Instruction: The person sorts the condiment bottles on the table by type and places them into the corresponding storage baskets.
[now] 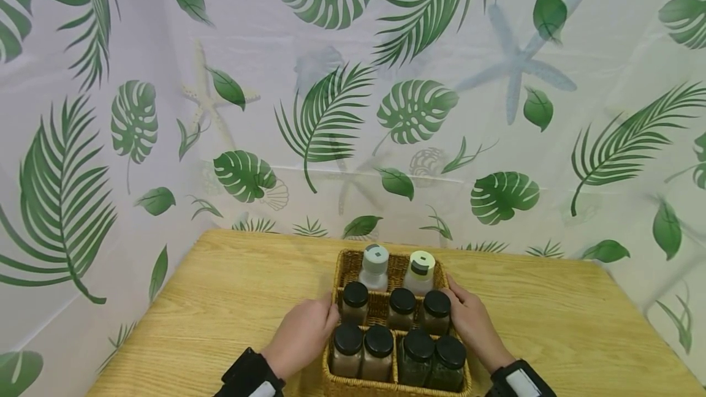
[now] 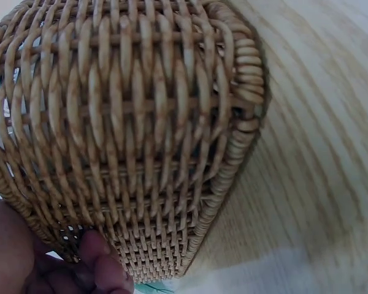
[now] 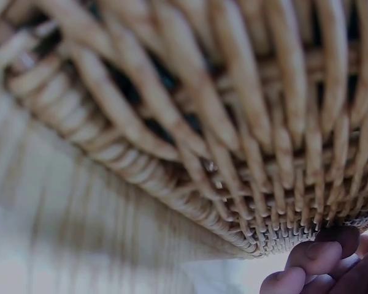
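A brown wicker basket (image 1: 353,386) with compartments stands on the table between both hands. My left hand (image 1: 300,336) grips its left side, thumb up by the rim. On the opposite side my right hand (image 1: 477,323) holds the basket wall, its fingers partly hidden. The left wrist view has curled fingers (image 2: 104,269) against the woven wall (image 2: 122,110); the right wrist view likewise shows fingers (image 3: 319,263) at the weave (image 3: 245,110). In the back compartment are a white-capped bottle (image 1: 376,259) and a yellow-capped one (image 1: 421,267). Black-lidded jars (image 1: 401,310) fill the middle and front, several with brown or dark contents.
The wooden table (image 1: 237,287) extends to both sides of the basket. Behind it and to the sides hangs a white cloth (image 1: 342,139) printed with green leaves and starfish, meeting the table's back edge close behind the basket.
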`<state>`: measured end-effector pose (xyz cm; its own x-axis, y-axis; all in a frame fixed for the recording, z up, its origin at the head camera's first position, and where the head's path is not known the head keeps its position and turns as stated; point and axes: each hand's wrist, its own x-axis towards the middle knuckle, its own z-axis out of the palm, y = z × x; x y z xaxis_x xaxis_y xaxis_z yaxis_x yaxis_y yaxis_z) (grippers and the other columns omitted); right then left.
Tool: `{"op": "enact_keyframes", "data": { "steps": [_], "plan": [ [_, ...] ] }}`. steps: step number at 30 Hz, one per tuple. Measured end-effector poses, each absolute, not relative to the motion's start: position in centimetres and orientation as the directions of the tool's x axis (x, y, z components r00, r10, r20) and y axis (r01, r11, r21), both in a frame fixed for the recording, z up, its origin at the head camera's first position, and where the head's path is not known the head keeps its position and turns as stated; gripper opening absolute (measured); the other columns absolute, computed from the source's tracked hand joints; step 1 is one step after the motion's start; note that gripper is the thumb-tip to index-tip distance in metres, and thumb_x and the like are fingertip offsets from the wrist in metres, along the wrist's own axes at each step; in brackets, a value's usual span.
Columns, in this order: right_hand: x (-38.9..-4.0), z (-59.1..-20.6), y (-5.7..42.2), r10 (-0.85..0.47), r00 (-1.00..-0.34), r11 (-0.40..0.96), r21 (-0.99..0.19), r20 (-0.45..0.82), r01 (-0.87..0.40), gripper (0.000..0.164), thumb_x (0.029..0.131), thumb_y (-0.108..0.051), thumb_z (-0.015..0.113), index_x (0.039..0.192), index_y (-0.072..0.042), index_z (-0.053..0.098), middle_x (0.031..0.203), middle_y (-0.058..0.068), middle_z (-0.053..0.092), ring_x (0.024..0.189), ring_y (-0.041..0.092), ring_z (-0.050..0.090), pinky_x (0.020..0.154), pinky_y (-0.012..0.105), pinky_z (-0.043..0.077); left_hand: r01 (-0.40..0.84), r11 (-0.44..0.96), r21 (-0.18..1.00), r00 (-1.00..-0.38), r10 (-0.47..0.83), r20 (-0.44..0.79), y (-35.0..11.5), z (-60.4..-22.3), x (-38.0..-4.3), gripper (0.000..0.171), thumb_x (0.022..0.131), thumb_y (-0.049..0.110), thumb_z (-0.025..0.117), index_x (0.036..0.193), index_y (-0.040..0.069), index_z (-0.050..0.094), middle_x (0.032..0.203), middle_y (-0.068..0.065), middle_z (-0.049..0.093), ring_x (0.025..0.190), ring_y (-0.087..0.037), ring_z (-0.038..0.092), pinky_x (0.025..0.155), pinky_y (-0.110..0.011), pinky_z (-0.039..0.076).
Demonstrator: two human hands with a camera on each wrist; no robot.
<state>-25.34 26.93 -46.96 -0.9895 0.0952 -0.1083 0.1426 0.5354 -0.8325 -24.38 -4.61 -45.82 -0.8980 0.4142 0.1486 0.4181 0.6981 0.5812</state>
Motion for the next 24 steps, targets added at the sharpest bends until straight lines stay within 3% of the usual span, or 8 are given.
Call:
{"op": "enact_keyframes", "data": {
  "steps": [6, 11, 12, 15, 18, 20, 22, 24],
  "plan": [
    [-25.6, -46.8, 26.9, 0.096, -0.989, 0.542, -0.828, -0.109, 0.144, 0.068, 0.108, -0.047, 0.038, 0.159, -0.004, 0.024, 0.162, 0.022, 0.026, 0.148, 0.045, 0.027, 0.114, 0.06, 0.031, 0.443, 0.679, 0.586, -0.886, 0.433, 0.167, -4.7, -45.8, -24.7, 0.033, 0.11, 0.018, 0.037, 0.083, 0.011, 0.054, 0.055, 0.008, 0.028, 0.044, -0.008, 0.024, 0.048, -0.023, 0.022],
    [-26.1, -46.7, 26.9, 0.087, -0.991, 0.555, -0.821, -0.1, 0.132, 0.066, 0.109, -0.045, 0.036, 0.158, -0.002, 0.023, 0.163, 0.022, 0.025, 0.148, 0.044, 0.027, 0.114, 0.059, 0.031, 0.449, 0.674, 0.587, -0.881, 0.444, 0.165, -4.7, -45.8, -25.2, 0.032, 0.111, 0.019, 0.037, 0.083, 0.012, 0.05, 0.057, 0.007, 0.027, 0.046, -0.008, 0.022, 0.051, -0.024, 0.02],
    [-26.2, -46.7, 26.9, 0.089, -0.992, 0.559, -0.82, -0.094, 0.128, 0.066, 0.109, -0.044, 0.036, 0.158, -0.003, 0.024, 0.163, 0.022, 0.025, 0.143, 0.046, 0.037, 0.11, 0.057, 0.039, 0.454, 0.673, 0.584, -0.879, 0.447, 0.168, -4.7, -45.8, -25.3, 0.032, 0.111, 0.018, 0.037, 0.082, 0.012, 0.05, 0.057, 0.007, 0.026, 0.046, -0.008, 0.021, 0.051, -0.024, 0.019],
    [-26.5, -46.8, 27.0, 0.094, -0.993, 0.562, -0.82, -0.066, 0.108, 0.065, 0.109, -0.044, 0.037, 0.159, -0.005, 0.026, 0.159, 0.023, 0.035, 0.084, 0.036, 0.065, 0.077, 0.042, 0.055, 0.463, 0.681, 0.568, -0.877, 0.444, 0.182, -4.7, -45.7, -25.7, 0.032, 0.11, 0.018, 0.038, 0.081, 0.012, 0.049, 0.057, 0.007, 0.026, 0.046, -0.008, 0.022, 0.05, -0.024, 0.019],
    [-26.8, -46.9, 27.1, 0.106, -0.993, 0.559, -0.823, -0.049, 0.1, 0.062, 0.109, -0.043, 0.038, 0.159, -0.008, 0.027, 0.133, 0.028, 0.061, 0.049, 0.018, 0.031, 0.05, 0.033, 0.036, 0.47, 0.685, 0.556, -0.876, 0.441, 0.197, -4.6, -45.6, -26.0, 0.033, 0.11, 0.017, 0.038, 0.08, 0.011, 0.048, 0.058, 0.007, 0.026, 0.045, -0.008, 0.023, 0.049, -0.023, 0.02],
    [-26.9, -47.0, 27.1, 0.098, -0.994, 0.573, -0.815, -0.041, 0.09, 0.062, 0.109, -0.043, 0.036, 0.159, -0.008, 0.026, 0.133, 0.027, 0.061, 0.058, 0.022, 0.05, 0.057, 0.034, 0.041, 0.479, 0.686, 0.547, -0.872, 0.441, 0.21, -4.5, -45.7, -26.2, 0.033, 0.11, 0.016, 0.039, 0.079, 0.011, 0.047, 0.058, 0.007, 0.026, 0.045, -0.008, 0.023, 0.049, -0.023, 0.02],
    [-27.2, -46.9, 27.2, 0.087, -0.995, 0.587, -0.805, -0.038, 0.082, 0.062, 0.11, -0.043, 0.036, 0.159, -0.007, 0.026, 0.144, 0.026, 0.053, 0.093, 0.037, 0.066, 0.074, 0.039, 0.049, 0.484, 0.692, 0.536, -0.871, 0.44, 0.218, -4.5, -45.8, -26.5, 0.034, 0.11, 0.016, 0.039, 0.077, 0.013, 0.045, 0.059, 0.006, 0.025, 0.046, -0.008, 0.022, 0.05, -0.023, 0.019],
    [-27.4, -46.9, 27.2, 0.08, -0.996, 0.6, -0.796, -0.036, 0.077, 0.063, 0.11, -0.043, 0.035, 0.159, -0.005, 0.025, 0.156, 0.023, 0.04, 0.13, 0.043, 0.053, 0.09, 0.045, 0.048, 0.489, 0.695, 0.527, -0.869, 0.439, 0.227, -4.4, -45.8, -26.8, 0.036, 0.11, 0.016, 0.038, 0.075, 0.014, 0.043, 0.059, 0.006, 0.024, 0.047, -0.008, 0.021, 0.051, -0.024, 0.018]
  ]
}}
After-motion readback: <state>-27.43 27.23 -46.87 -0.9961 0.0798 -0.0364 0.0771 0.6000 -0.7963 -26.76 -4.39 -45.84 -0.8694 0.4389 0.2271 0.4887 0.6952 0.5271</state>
